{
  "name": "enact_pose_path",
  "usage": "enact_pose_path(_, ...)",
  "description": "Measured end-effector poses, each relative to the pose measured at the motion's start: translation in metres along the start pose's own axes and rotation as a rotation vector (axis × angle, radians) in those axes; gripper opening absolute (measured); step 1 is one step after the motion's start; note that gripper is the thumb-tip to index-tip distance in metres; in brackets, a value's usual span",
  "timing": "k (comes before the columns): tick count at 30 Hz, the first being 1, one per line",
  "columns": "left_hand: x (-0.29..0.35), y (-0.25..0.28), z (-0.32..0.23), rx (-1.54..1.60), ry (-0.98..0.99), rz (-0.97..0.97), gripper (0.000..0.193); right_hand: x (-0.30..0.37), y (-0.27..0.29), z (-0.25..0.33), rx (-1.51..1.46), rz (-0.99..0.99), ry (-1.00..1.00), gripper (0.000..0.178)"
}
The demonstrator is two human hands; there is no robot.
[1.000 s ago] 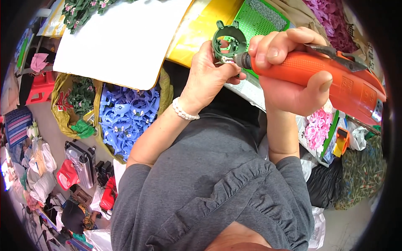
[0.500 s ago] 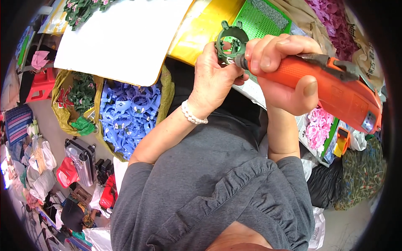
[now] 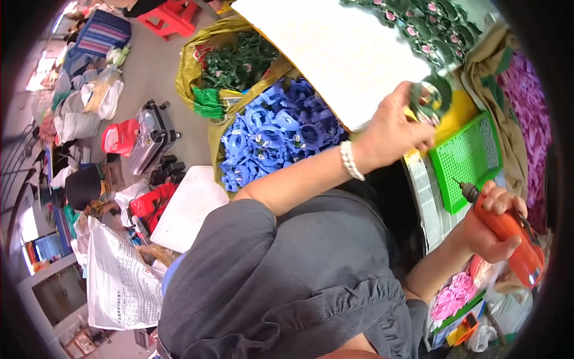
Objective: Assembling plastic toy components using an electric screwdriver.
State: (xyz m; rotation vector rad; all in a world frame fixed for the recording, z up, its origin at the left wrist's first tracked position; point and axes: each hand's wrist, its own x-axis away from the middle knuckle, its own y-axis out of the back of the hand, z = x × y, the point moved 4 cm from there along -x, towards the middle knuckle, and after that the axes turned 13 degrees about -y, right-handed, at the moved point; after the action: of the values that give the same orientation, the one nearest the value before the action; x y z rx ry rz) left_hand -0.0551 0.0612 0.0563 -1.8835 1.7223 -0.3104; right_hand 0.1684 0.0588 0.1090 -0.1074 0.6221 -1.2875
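My left hand (image 3: 394, 128) pinches a dark green plastic ring-shaped part (image 3: 441, 99) between thumb and fingers, beside the white board (image 3: 335, 54). The part is slightly smeared by motion. Wrapped round an orange electric screwdriver (image 3: 519, 254), my right hand (image 3: 493, 230) is lower and to the right. The tool's thin bit points up and left, over the near edge of a green perforated basket (image 3: 441, 176), well apart from the green part. On the board's far right lie several similar green parts (image 3: 439, 42) with small pink details.
Left of the board stand a sack of blue plastic parts (image 3: 269, 131) and a yellow bag of green parts (image 3: 239, 66). Purple-pink parts (image 3: 526, 131) fill the far right. Pink parts (image 3: 453, 296) sit below the screwdriver. A silver suitcase (image 3: 149, 137) is on the floor.
The view has swung to the right. My hands have parted: the left carries the green part toward the board's green parts, while the screwdriver has come off it, down and right.
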Motion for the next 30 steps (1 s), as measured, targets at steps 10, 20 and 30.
enact_pose_path(10,-0.02,0.157,-0.109,-0.522,-0.463,-0.488,0.038,-0.003,0.002,-0.016,0.047,-0.07,-0.024,0.052)
enact_pose_path(20,-0.034,0.306,-0.141,-1.488,-0.453,-0.934,0.106,0.001,0.007,-0.018,0.075,-0.162,-0.019,0.047)
enact_pose_path(30,-0.134,0.159,-0.066,-1.258,-0.653,-0.202,0.04,-0.003,0.017,-0.021,0.091,-0.231,-0.061,0.047)
